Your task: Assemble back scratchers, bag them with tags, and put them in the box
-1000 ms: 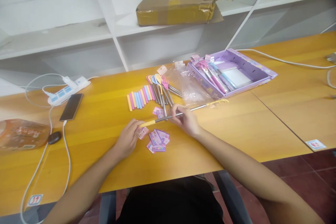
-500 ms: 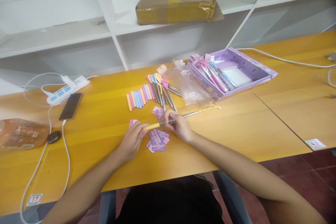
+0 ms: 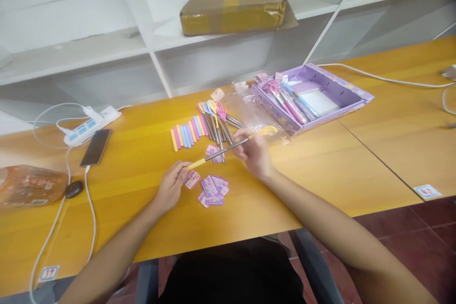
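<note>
My left hand (image 3: 171, 185) is closed around the yellow handle of a back scratcher (image 3: 217, 153) with a metal rod and a yellow claw. The claw end points up and to the right. Close to that end, my right hand (image 3: 254, 152) has its fingers curled loosely about the rod, slightly blurred. Below the left fingertips is a small pink card (image 3: 193, 179); whether it is held I cannot tell. A pile of printed cards (image 3: 213, 191) lies just under the rod. Beyond it, several back scratchers (image 3: 217, 123) lie bunched beside a row of pastel handles (image 3: 188, 133).
A purple display box (image 3: 338, 114) with bagged scratchers stands at the back right, clear plastic bags (image 3: 249, 109) beside it. To the left are a phone (image 3: 96, 147), a power strip (image 3: 92, 126), cables and an orange bag (image 3: 32, 184). A taped carton (image 3: 235, 9) rests on the shelf.
My right hand has moved along the rod toward the claw, and that end has risen. My left hand has shifted slightly left with the handle, baring more of the pink card.
</note>
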A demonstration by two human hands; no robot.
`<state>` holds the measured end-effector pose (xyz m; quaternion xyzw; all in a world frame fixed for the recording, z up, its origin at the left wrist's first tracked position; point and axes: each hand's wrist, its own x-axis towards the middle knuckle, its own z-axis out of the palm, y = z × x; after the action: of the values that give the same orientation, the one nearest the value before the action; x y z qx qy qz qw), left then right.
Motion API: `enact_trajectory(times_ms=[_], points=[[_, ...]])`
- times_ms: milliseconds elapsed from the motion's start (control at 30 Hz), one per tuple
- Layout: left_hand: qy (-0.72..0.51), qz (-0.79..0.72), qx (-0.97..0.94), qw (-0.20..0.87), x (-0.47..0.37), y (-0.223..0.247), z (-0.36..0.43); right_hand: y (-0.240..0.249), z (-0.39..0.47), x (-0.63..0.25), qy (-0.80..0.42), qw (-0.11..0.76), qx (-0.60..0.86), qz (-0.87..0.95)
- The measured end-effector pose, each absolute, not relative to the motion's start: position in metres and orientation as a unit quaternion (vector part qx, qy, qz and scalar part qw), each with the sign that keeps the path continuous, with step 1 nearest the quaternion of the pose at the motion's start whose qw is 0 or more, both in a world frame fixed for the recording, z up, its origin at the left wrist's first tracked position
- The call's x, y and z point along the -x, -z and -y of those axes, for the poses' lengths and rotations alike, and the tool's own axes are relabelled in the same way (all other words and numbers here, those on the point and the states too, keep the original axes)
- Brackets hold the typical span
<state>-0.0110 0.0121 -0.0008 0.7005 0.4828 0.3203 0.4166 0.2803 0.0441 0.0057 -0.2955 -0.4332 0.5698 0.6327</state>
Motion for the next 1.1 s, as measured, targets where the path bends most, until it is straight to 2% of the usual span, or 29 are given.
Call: enact_trajectory(times_ms=[133,300,500,700,1100], points=[[-0.333,-0.488,-0.66,0.465,0.015,0.012,-0.013,-0.016,-0.049,-0.298,-0.501,0.681,0.334,0.416],[-0.364,-0.482,-0.628,0.491,0.016,0.022,-0.012,-0.008,-0.051,-0.299,-0.441,0.665,0.39,0.46],[-0.362,-0.486,-0.64,0.473,0.011,0.017,-0.008,0.004,-0.05,-0.294,-0.449,0.654,0.396,0.463],[-0.301,-0.471,-0.685,0.467,0.004,0.003,0.001,-0.003,-0.026,-0.27,-0.47,0.611,0.376,0.515],[-0.318,-0.481,-0.664,0.476,-0.004,0.0,0.011,-0.003,0.001,-0.243,-0.454,0.646,0.38,0.483]])
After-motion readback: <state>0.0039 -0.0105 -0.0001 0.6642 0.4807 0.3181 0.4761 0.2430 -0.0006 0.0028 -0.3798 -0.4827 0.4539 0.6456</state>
